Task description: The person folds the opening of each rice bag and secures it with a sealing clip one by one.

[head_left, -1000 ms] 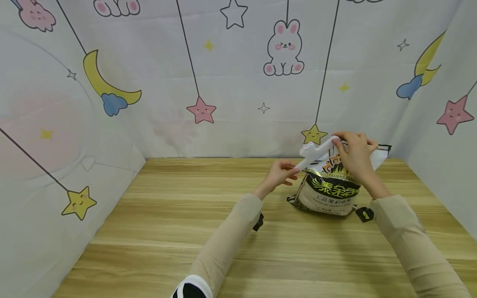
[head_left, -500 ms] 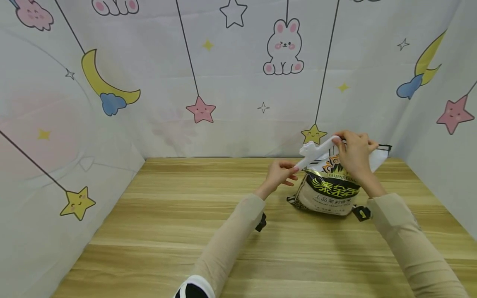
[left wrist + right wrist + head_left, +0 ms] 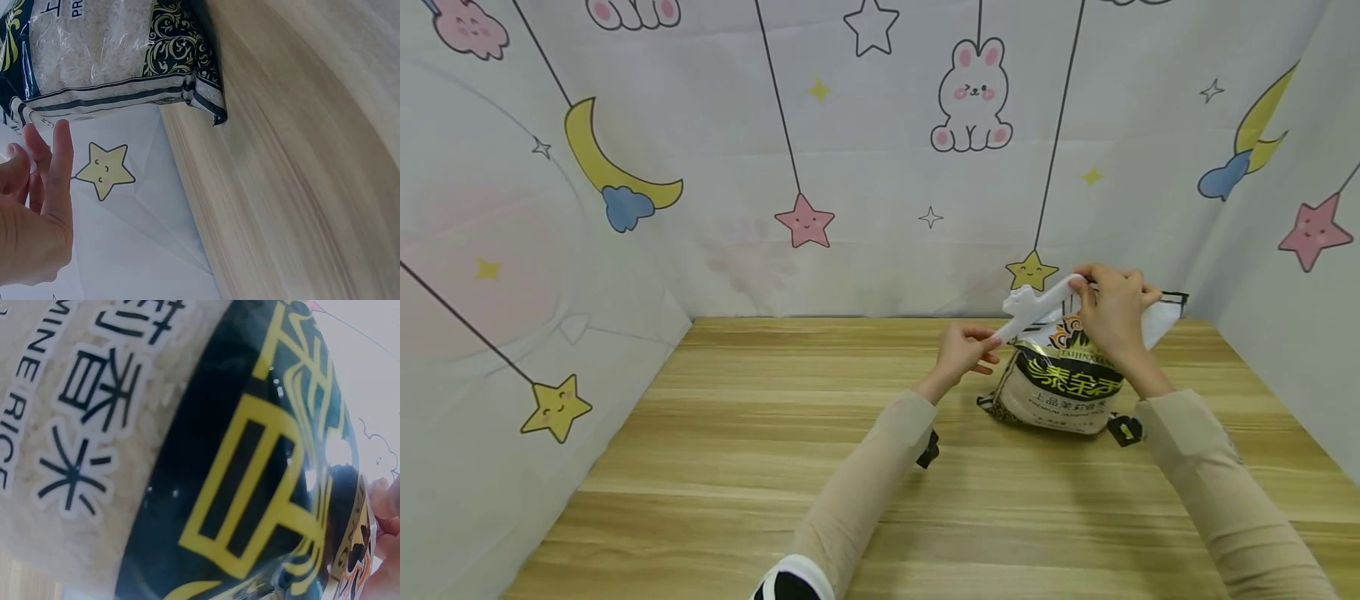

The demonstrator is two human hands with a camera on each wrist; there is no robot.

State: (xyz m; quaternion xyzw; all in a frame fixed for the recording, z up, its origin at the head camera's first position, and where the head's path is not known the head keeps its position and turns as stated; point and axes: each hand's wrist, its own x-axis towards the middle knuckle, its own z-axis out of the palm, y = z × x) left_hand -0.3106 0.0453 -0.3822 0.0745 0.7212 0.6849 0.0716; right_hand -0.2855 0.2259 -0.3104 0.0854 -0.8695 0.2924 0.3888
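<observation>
A plastic bag of rice (image 3: 1060,398), with a black band, yellow lettering and a clear window, stands on the table at the right of the head view. A long white bag clip (image 3: 1036,307) lies slanted across the bag's upper left edge. My left hand (image 3: 961,352) pinches the clip's lower left end between thumb and index finger, the other fingers free. At the upper end, my right hand (image 3: 1114,315) grips the clip together with the bag's top. The rice bag (image 3: 169,425) fills most of the right wrist view.
The wooden table (image 3: 760,433) runs up to a white cloth backdrop (image 3: 880,167) with printed stars, moons and rabbits close behind the bag. Another cloth side (image 3: 1285,300) rises to the right. The bag's lower corner (image 3: 215,112) shows in the left wrist view.
Both forearms have shifted slightly inward. The hands keep their places on the clip, and the bag stays where it was.
</observation>
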